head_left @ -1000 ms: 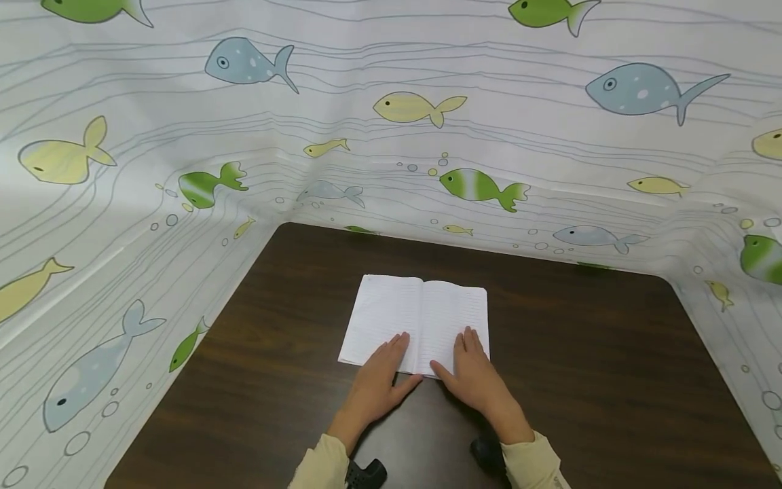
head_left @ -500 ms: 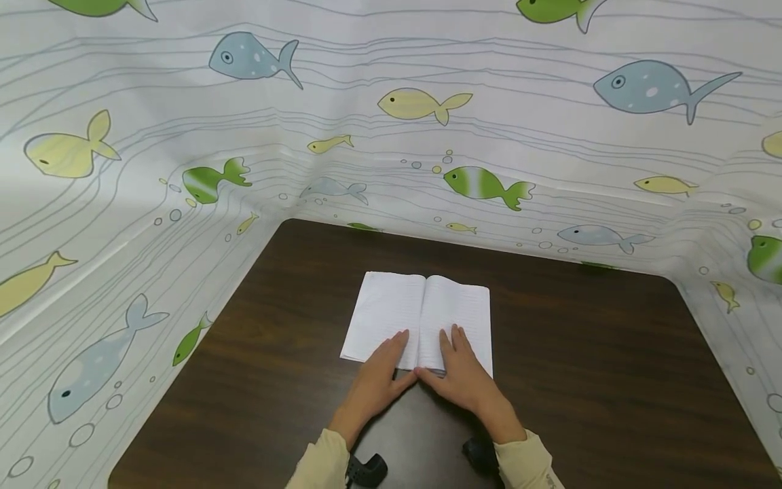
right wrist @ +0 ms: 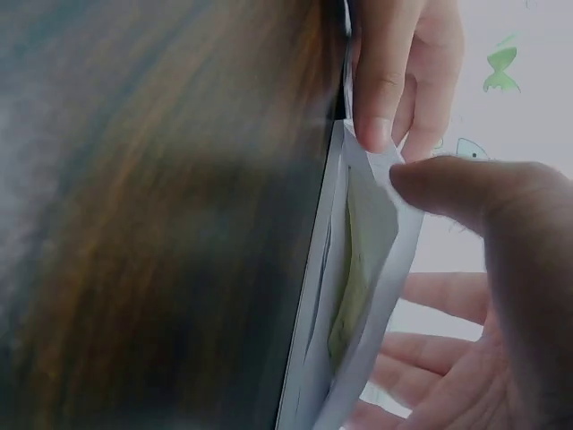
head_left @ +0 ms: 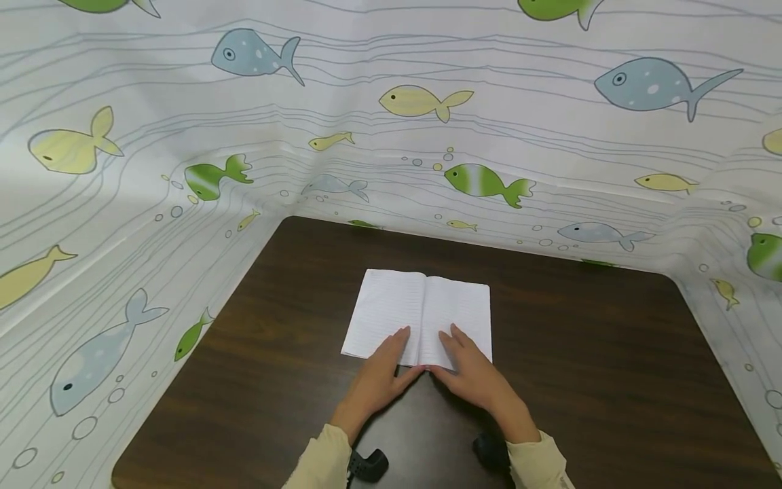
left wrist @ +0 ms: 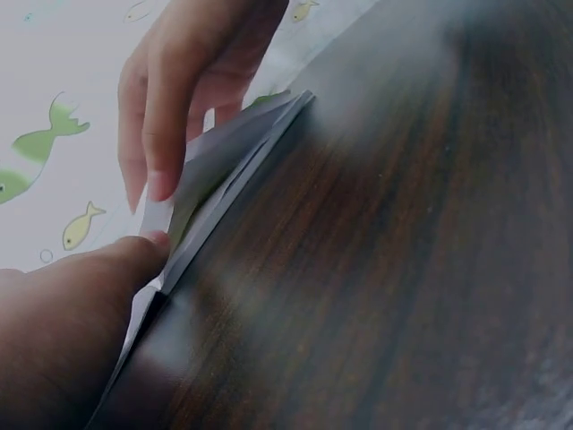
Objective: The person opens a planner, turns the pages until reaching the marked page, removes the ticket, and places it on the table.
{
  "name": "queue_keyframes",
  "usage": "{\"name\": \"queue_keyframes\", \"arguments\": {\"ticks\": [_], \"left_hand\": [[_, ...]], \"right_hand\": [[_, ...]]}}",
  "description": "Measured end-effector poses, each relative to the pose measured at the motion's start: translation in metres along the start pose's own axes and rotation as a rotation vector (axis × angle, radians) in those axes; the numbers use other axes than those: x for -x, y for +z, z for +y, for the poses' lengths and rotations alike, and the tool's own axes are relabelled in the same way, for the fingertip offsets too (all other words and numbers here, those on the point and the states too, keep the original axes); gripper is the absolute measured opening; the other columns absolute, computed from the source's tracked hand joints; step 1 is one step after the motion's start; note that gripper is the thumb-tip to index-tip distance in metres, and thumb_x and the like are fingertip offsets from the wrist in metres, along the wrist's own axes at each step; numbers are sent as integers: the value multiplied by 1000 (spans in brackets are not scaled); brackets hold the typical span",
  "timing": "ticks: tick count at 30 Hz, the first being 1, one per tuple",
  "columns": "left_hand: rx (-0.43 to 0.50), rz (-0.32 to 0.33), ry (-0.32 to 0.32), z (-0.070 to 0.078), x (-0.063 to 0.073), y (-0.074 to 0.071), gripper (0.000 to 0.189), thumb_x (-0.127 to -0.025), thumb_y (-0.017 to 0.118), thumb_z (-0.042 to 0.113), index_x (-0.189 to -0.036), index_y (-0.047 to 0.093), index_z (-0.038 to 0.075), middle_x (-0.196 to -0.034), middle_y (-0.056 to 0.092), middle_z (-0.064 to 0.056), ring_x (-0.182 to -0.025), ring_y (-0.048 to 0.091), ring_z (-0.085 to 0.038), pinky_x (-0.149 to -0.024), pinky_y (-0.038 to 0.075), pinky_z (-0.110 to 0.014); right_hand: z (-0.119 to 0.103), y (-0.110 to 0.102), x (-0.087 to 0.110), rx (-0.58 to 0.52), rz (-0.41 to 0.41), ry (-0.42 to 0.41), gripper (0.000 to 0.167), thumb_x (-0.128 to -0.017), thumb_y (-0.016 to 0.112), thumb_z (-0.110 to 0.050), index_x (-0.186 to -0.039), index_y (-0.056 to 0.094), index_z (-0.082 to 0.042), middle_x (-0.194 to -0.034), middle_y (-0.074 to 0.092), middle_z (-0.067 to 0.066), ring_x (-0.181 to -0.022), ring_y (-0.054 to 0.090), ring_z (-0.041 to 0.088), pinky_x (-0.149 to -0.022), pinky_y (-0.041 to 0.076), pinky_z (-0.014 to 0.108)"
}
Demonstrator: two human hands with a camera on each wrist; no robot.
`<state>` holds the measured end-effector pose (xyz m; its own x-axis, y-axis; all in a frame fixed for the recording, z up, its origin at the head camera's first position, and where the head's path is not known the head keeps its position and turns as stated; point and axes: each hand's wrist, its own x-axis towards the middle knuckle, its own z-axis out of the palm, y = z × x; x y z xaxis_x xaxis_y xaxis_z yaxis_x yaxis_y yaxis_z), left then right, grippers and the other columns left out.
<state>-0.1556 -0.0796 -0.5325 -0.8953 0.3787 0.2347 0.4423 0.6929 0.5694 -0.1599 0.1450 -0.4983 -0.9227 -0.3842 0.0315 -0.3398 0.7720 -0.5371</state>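
Observation:
An open lined notebook (head_left: 391, 305) lies on the dark wooden table. My left hand (head_left: 375, 380) rests on the lower part of its left page, fingers extended, with the thumb at the near edge by the spine. On the right page lies my right hand (head_left: 473, 380), its fingers spread and its thumb reaching to the spine's near end. Both thumb tips are close together there. The right wrist view shows the notebook's pages (right wrist: 385, 260) arched up from the layer below, with a yellowish gap under them. In the left wrist view the right thumb points down at the pages (left wrist: 219, 161).
The brown table (head_left: 256, 367) extends round the notebook on all sides. White fabric (head_left: 342, 68) printed with fish stands along its back and sides. Dark wrist devices (head_left: 369, 466) sit under both cream sleeves (head_left: 537, 462).
My right thumb has moved left to the spine, near the left thumb, and the right fingers have shifted slightly left over the page. The left hand has hardly moved.

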Motion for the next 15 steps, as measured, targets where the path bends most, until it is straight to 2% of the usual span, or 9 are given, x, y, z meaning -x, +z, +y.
{"name": "queue_keyframes", "arguments": {"ticks": [5, 8, 11, 15], "left_hand": [[7, -8, -2, 0, 0, 1, 73, -100, 70, 35, -157, 40, 0, -156, 48, -18, -143, 47, -34, -116, 41, -48], [14, 0, 10, 0, -1, 2, 74, -100, 71, 30, -158, 37, -1, -156, 48, -19, -142, 48, -34, -114, 43, -48], [28, 19, 25, 0, -1, 2, 77, -98, 72, 23, -159, 33, -3, -152, 52, -19, -140, 51, -33, -112, 45, -48], [38, 60, 52, 2, -1, 2, 81, -95, 71, 16, -160, 27, -5, -147, 57, -20, -138, 53, -32, -111, 46, -47]], "right_hand": [[1, -3, 7, 66, 50, -92, 60, -95, 75, -21, -145, 55, 6, -152, 46, 33, -139, 48, 48, -110, 43, 60], [1, -6, 10, 112, 105, -135, 62, -92, 78, -19, -145, 56, 4, -152, 45, 33, -141, 44, 49, -112, 40, 63], [1, -10, 12, 110, 164, -141, 71, -88, 81, -24, -148, 53, 0, -156, 40, 33, -147, 35, 49, -115, 33, 67], [-1, -16, 12, 44, 247, -84, 78, -90, 79, -31, -154, 46, -1, -161, 33, 32, -151, 27, 49, -114, 30, 71]]}}
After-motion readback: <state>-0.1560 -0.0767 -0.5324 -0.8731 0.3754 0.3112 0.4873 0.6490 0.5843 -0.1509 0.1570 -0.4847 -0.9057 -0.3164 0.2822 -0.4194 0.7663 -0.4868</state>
